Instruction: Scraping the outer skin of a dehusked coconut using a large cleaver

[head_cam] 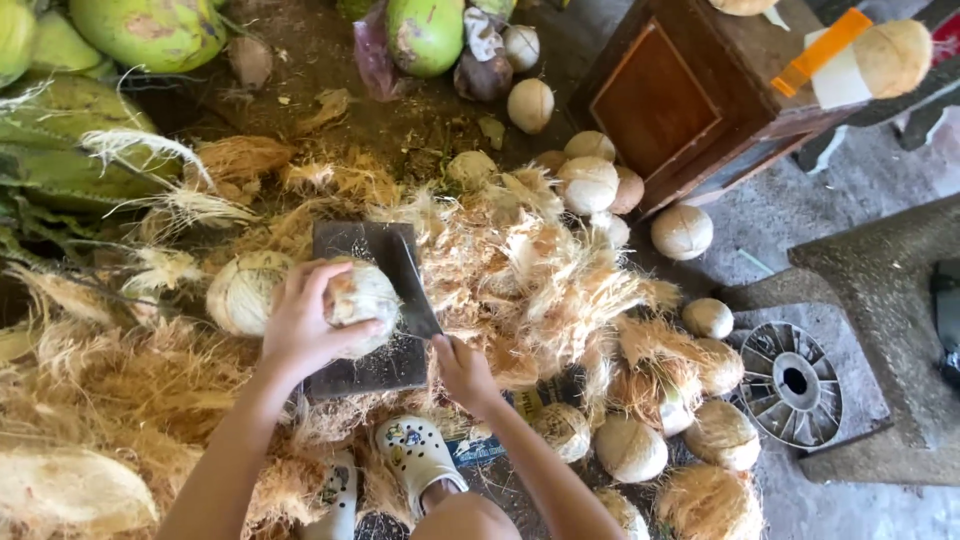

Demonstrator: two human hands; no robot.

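Using the dark chopping block (pixel 350 240) as the anchor: way off to its upper left you've got a pile of big green coconuts (pixel 150 30), and the ground all around it is buried in loose husk fibre (pixel 120 380). Right on the block's left edge sits one husked coconut (pixel 245 290), and your left hand (pixel 305 325) is just beside that, fingers wrapped around a second half-stripped coconut (pixel 362 300) and pinning it on the block. Your right hand (pixel 462 370) is at the block's lower right corner, fingers closed tight on the handle of a cleaver (pixel 410 285), its blade lying against that held coconut. Below the block your white clog (pixel 418 452) pokes out. Further right of the block are lots of husked coconuts (pixel 630 447), a wooden crate (pixel 690 95) and a round metal grate (pixel 790 382).
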